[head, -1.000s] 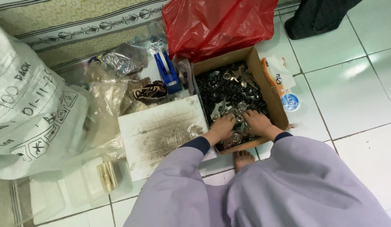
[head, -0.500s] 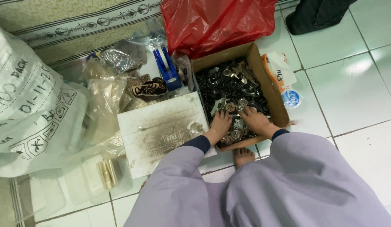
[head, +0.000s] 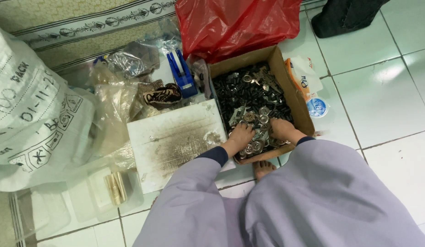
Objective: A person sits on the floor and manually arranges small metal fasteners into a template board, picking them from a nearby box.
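Observation:
An open cardboard box (head: 289, 87) on the tiled floor holds several small black and silver metal parts (head: 249, 93). Both my hands are down in its near end. My left hand (head: 240, 136) rests palm down on the silver round pieces, fingers curled into the pile. My right hand (head: 281, 129) lies beside it, fingers also dug into the parts. Whether either hand has closed on a piece is hidden by the pile. Grey sleeves with dark cuffs cover my arms.
A stained white board (head: 176, 139) lies left of the box. A red plastic bag (head: 240, 23) sits behind it, a blue tape dispenser (head: 181, 73) and clear bags to the left, a large white sack (head: 34, 114) far left. A water cup (head: 317, 106) stands right of the box.
Both hands have shifted slightly among the parts near the box's front; the view has moved a little. Nothing has been lifted out.

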